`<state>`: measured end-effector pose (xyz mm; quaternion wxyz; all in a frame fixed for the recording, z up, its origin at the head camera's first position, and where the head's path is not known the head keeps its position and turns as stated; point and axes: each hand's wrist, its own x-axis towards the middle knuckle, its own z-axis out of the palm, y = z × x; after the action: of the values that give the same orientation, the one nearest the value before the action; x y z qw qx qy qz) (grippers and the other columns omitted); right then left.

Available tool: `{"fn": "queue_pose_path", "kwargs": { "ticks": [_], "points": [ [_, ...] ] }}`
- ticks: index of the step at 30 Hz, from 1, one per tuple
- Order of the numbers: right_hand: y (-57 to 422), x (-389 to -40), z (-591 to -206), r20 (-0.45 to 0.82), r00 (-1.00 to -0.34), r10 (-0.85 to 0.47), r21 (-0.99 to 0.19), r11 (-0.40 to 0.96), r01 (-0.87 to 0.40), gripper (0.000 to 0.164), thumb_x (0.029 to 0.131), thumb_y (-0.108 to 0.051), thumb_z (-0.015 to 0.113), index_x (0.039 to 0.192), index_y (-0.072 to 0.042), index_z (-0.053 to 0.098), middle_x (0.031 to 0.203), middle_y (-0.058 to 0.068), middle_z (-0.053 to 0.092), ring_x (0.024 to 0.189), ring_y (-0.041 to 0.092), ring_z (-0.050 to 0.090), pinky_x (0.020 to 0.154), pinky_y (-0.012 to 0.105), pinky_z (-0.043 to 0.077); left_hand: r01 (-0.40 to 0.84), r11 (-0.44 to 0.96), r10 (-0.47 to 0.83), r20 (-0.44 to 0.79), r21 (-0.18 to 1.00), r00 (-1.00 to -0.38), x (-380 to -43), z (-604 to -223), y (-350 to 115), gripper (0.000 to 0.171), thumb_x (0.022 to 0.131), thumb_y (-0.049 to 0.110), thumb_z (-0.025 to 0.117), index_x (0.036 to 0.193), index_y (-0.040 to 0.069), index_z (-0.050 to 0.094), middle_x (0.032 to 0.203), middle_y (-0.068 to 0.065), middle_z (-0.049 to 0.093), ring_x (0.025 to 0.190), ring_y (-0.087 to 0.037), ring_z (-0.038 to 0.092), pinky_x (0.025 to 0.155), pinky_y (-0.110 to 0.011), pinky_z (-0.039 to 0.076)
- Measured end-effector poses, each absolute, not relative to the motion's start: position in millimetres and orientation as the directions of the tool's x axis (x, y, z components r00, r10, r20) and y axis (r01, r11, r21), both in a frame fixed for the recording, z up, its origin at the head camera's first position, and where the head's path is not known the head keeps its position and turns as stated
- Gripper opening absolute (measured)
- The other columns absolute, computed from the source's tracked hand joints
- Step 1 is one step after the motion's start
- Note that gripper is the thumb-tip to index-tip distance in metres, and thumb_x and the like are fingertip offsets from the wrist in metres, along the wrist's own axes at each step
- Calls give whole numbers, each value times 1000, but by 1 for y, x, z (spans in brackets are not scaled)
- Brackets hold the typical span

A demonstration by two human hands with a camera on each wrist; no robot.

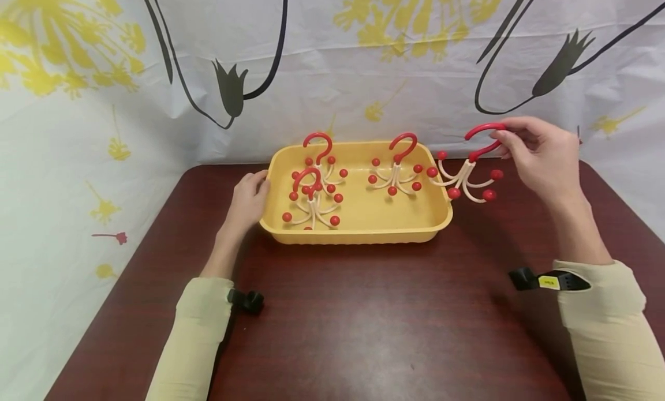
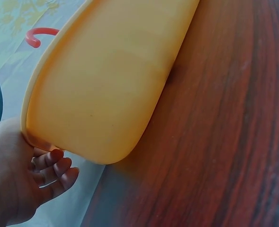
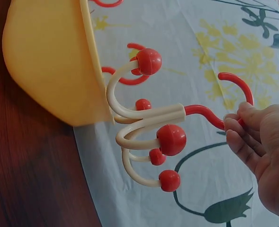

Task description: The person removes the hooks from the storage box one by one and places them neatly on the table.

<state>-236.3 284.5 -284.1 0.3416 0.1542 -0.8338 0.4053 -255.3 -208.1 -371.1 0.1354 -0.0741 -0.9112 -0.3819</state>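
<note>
My right hand point(image 1: 545, 153) pinches the red hook of a multi-arm hanger point(image 1: 469, 164) between thumb and fingers. This hanger has cream curved arms tipped with red balls, and it hangs just past the right end of a yellow plastic basin point(image 1: 358, 238). In the right wrist view, the held hanger point(image 3: 160, 113) shows its arms beside the basin wall. My left hand point(image 1: 248, 199) grips the basin's left rim; in the left wrist view its fingers point(image 2: 54, 172) curl below that rim. Three similar hangers stand inside the basin: back left point(image 1: 324, 150), front left point(image 1: 312, 208) and right point(image 1: 396, 170).
The basin sits at the back of a dark red-brown wooden table point(image 1: 374, 308). Behind it hangs a white sheet point(image 1: 312, 72) printed with yellow and dark plant shapes. Black straps with cameras point(image 1: 249, 302) are on both wrists.
</note>
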Motion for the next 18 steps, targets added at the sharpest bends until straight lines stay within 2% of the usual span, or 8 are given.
{"fn": "queue_pose_path", "kwargs": {
  "ticks": [6, 18],
  "points": [
    [293, -242, -286, 683, -728, 60, -584, 642, -496, 23, 93, -7, 72, 112, 4, 74, 79, -29, 62, 63, -9, 60, 68, 4, 46, 232, 692, 27, 296, 684, -955, -254, -370, -208, 41, 107, 13, 46, 140, -9, 53, 112, -25, 58, 102, -37, 54, 93, -49, 47],
    [315, -263, -303, 612, -783, 107, -627, 669, -399, 25, 94, -8, 71, 114, 6, 73, 76, -35, 57, 61, -14, 57, 63, 1, 44, 210, 692, 9, 283, 690, -959, -254, -371, -206, 41, 107, 14, 46, 141, -8, 53, 112, -24, 57, 102, -36, 54, 93, -48, 47]
  ]
}}
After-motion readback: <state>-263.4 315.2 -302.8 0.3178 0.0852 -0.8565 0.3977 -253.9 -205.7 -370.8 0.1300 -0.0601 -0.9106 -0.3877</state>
